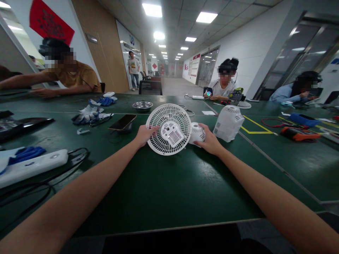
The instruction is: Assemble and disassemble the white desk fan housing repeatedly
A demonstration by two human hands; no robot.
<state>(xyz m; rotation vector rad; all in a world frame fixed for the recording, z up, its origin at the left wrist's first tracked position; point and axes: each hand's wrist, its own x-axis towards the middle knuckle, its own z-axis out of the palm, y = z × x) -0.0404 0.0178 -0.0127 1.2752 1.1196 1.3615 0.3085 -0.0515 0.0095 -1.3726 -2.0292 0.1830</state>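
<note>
My left hand (146, 134) is closed on the rim of a round white fan grille (169, 150), which stands tilted up over the green table with a slotted motor plate (173, 134) at its centre. Close against the grille's right side is a white vented housing (196, 132), rounded in shape. My right hand (209, 140) grips that housing from the right, fingers on its top and underside. Just beyond the right hand stands a translucent white plastic container (229, 123). Whether the grille and housing are joined cannot be seen.
A phone (123, 122), a metal bowl (142, 106) and gloves (91, 115) lie beyond my left hand. At the left is a white power strip (34, 167) with black cables. An orange multimeter (299, 134) lies right, near yellow tape (256, 132). Several people sit across the table.
</note>
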